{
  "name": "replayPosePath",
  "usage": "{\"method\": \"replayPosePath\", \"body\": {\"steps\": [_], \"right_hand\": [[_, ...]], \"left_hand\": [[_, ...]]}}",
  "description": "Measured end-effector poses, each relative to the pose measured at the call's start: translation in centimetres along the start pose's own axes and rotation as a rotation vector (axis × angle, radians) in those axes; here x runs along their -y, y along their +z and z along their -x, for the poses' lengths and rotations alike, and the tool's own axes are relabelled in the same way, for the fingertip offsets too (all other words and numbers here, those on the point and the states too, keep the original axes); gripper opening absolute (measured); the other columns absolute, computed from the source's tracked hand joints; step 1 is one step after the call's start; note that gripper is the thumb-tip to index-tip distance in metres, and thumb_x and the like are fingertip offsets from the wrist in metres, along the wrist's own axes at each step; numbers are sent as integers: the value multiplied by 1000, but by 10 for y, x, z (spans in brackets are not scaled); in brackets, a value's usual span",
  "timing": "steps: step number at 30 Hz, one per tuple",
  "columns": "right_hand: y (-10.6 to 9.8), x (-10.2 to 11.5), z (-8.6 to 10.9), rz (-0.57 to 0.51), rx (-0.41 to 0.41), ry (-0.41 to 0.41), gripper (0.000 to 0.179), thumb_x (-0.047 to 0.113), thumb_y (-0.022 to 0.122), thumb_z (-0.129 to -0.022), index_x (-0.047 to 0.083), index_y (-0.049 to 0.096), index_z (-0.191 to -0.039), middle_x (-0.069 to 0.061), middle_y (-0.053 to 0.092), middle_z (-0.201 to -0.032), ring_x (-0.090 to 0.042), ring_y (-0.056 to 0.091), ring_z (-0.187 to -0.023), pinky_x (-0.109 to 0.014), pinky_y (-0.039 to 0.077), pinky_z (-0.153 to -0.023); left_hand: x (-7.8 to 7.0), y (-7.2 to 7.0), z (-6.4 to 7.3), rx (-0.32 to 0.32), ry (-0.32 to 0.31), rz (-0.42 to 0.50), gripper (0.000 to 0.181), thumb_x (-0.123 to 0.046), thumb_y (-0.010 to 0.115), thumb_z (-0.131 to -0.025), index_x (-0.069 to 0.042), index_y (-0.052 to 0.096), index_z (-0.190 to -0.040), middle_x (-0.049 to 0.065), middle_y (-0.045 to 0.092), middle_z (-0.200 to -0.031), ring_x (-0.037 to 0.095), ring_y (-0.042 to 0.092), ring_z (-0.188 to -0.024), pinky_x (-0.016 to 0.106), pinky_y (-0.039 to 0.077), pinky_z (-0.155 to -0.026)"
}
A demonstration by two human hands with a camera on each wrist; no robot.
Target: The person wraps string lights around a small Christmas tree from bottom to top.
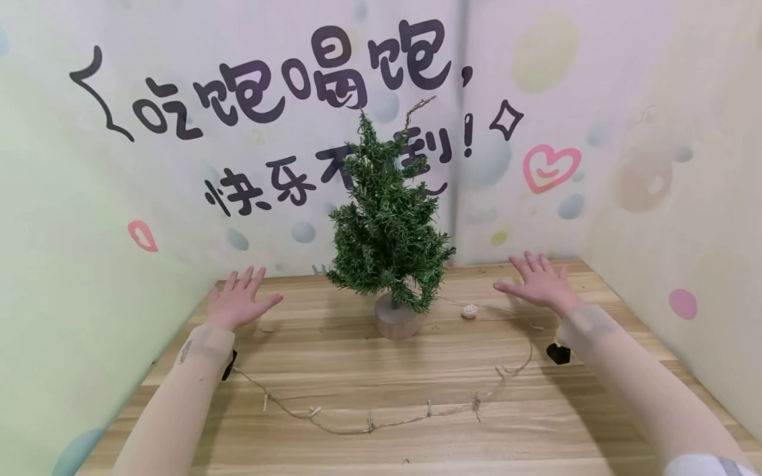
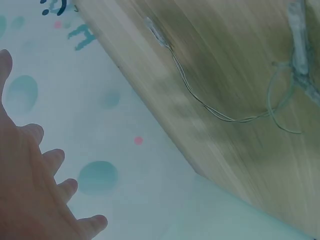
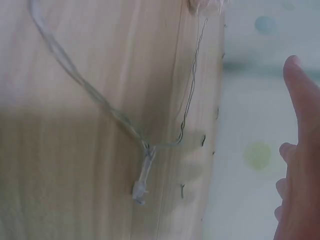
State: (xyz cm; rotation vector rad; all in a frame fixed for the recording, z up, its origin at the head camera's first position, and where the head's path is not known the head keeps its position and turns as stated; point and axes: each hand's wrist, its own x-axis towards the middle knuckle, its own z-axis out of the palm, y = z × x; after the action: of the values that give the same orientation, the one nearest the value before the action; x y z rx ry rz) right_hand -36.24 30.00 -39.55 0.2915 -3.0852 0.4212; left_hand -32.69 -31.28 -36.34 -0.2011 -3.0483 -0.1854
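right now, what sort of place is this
Probably a small booth or corner set up for tabletop work: decorated walls stand on three sides of a wood-grain table, which holds an artificial tree and a thin string.

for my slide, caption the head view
Left hand and right hand spread either side of a green tree, a thin string lying on the wooden table.
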Motion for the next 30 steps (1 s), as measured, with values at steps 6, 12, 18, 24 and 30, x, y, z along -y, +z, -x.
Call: {"method": "replayPosePath", "body": {"steps": [6, 12, 18, 24, 30], "right_hand": [[5, 14, 16, 21, -49, -84, 95, 72, 46, -87, 8, 23, -153, -28, 7, -156, -53, -1, -140, -79, -5, -96], [17, 39, 41, 41, -68, -159, 90, 68, 47, -89, 14, 20, -155, -22, 7, -159, -51, 4, -141, -77, -7, -98], [40, 65, 70, 16, -72, -246, 86, 64, 51, -90, 14, 24, -154, -19, 10, -159, -48, 8, -142, -75, -2, -101], [52, 95, 90, -45, -37, -342, 85, 64, 54, -88, 18, 27, -154, -16, 10, -160, -46, 10, -142, -75, 1, -102], [60, 126, 104, -48, 24, -459, 89, 66, 57, -84, 18, 28, -154, -13, 10, -160, -43, 9, -144, -74, 5, -103]], "left_hand": [[-8, 8, 1, -35, 64, -7, 91, -72, 35, -91, -10, 16, -155, 21, 12, -158, 48, 5, -142, 73, 5, -104], [-40, 12, 17, -52, 161, -37, 87, -69, 39, -92, -13, 17, -156, 17, 15, -159, 47, 10, -142, 71, 8, -106], [-77, 24, 34, -72, 295, -36, 83, -65, 43, -93, -15, 20, -155, 13, 16, -159, 44, 13, -143, 69, 9, -107], [-117, 37, 57, -35, 387, -43, 82, -65, 44, -92, -18, 22, -155, 6, 15, -160, 38, 12, -145, 64, 9, -110], [-150, 52, 79, 30, 465, -26, 79, -64, 46, -92, -24, 21, -155, 2, 15, -160, 33, 9, -146, 62, 9, -110]]}}
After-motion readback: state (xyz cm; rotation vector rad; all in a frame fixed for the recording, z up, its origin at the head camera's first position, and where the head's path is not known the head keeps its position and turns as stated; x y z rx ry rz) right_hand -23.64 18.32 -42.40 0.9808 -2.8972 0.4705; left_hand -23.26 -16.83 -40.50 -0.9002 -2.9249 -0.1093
